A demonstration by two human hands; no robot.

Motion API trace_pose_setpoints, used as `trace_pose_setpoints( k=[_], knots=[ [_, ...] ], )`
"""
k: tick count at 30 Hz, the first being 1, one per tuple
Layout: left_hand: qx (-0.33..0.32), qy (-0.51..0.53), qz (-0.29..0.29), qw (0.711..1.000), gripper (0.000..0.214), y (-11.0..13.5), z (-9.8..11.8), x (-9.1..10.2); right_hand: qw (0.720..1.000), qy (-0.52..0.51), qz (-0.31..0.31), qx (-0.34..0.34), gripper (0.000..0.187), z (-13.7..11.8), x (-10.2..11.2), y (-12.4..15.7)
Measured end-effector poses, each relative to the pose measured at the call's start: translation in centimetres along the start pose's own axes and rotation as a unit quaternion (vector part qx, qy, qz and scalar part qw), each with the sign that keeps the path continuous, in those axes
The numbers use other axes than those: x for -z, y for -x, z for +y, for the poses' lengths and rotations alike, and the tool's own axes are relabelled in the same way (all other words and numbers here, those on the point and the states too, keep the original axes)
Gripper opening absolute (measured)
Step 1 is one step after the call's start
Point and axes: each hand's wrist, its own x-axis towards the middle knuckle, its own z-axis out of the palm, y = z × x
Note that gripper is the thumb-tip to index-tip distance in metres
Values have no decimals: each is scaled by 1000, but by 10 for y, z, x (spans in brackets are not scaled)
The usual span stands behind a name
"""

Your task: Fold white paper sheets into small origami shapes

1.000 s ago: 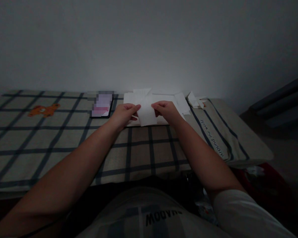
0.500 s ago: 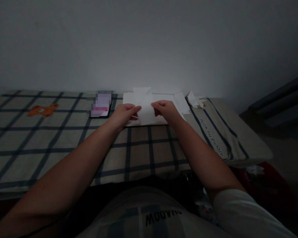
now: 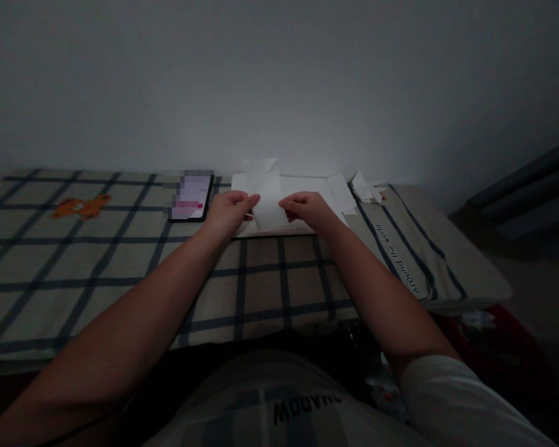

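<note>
Between my two hands is a folded sheet of white paper (image 3: 266, 200), held up at a slant with a crease near its top. My left hand (image 3: 234, 210) pinches its left edge between thumb and fingers. On the opposite edge, my right hand (image 3: 304, 208) grips the paper in a closed pinch. Beneath the hands lies a flat stack of white paper (image 3: 310, 185), partly covered by the folded sheet. The lower fingers of both hands are partly hidden.
A phone (image 3: 194, 197) with a lit screen lies left of the paper. Crumpled paper scraps (image 3: 366, 187) sit to the right. An orange bear figure (image 3: 81, 207) is on the checked tablecloth (image 3: 121, 264). A wall (image 3: 279, 81) rises behind the table.
Both hands and the folded paper have shifted slightly left and up. The phone, paper stack and scraps stay where they were.
</note>
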Motion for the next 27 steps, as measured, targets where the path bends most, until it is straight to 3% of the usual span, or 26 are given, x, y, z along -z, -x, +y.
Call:
trace_pose_setpoints(
  k=[11, 20, 27],
  knots=[
    [81, 71, -74, 991, 27, -2, -1, 1, 997, 52, 36, 35, 28, 2, 4, -1],
    [41, 41, -50, 997, 28, -2, -5, 1, 997, 64, 31, 34, 27, 0, 1, 0],
    [97, 73, -84, 989, 28, -3, -4, 1, 996, 51, 53, 45, 27, 2, 3, -2]
  ],
)
